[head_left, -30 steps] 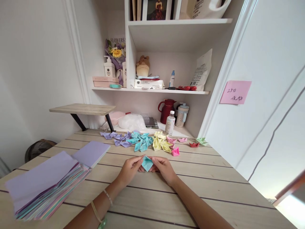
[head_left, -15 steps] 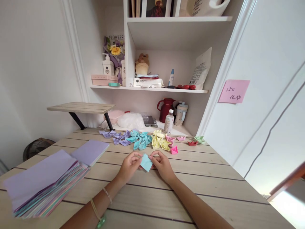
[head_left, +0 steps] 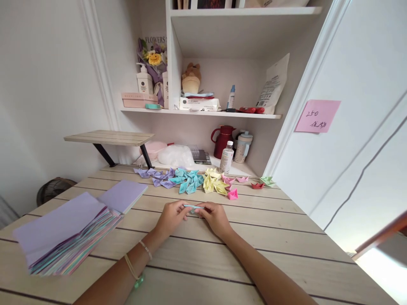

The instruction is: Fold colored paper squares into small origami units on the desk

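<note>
A small folded piece of light-blue origami paper point(head_left: 193, 206) is held between my two hands above the table, seen nearly edge-on as a thin strip. My left hand point(head_left: 173, 215) pinches its left end, and my right hand point(head_left: 214, 216) pinches the right end. Fingers hide part of the paper. Just beyond the hands lie folded paper boats in colour groups: purple boats point(head_left: 162, 178), blue boats point(head_left: 187, 180), yellow boats point(head_left: 213, 181), a bright pink boat point(head_left: 232, 194), a red boat point(head_left: 257, 186) and a green boat point(head_left: 268, 181).
Left on the wooden table point(head_left: 254, 254) is a tall stack of coloured paper point(head_left: 63, 233), with a purple pad point(head_left: 122, 195) beside it. A small raised stand point(head_left: 110, 137), a bottle point(head_left: 227, 157) and a red jug point(head_left: 223, 142) stand at the back, under a shelf point(head_left: 203, 112).
The blue paper has turned from showing its flat diamond face to a thin edge. Both hands keep hold of it, and the view has tipped slightly downward.
</note>
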